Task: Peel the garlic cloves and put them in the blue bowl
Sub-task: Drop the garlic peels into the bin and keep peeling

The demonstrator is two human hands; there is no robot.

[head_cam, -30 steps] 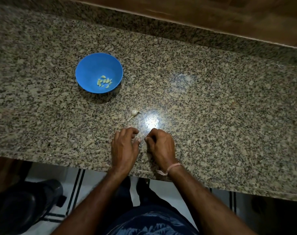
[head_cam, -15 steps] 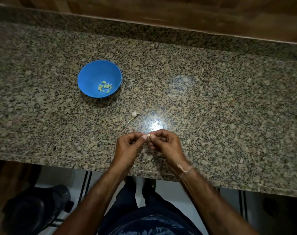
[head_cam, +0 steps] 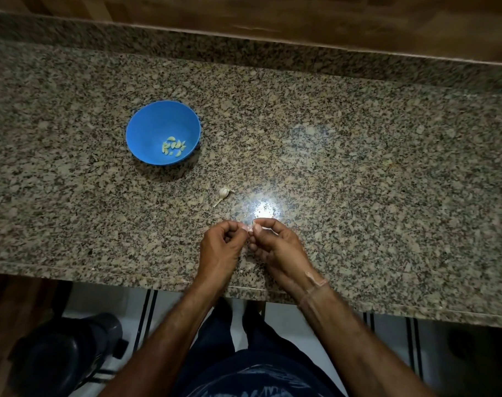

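Observation:
A blue bowl [head_cam: 146, 124] stands on the granite counter [head_cam: 358, 167] at the left, with several peeled pale yellow cloves [head_cam: 174, 146] in its bottom. The rest of a small garlic bulb [head_cam: 223, 192] with its stalk lies between the bowl and my hands. Near the counter's front edge my left hand [head_cam: 219, 250] and my right hand [head_cam: 275, 247] meet fingertip to fingertip, both pinching one small garlic clove [head_cam: 251, 228]. Most of that clove is hidden by my fingers.
A bright light reflection sits on the counter just beyond my hands. A wooden wall runs along the counter's far side. Below the front edge are a tiled floor and a dark round object [head_cam: 63, 356] at the lower left.
My hands have risen off the counter and come together, fingertips now pinching a clove held between them. The bowl and the bulb have stayed where they were.

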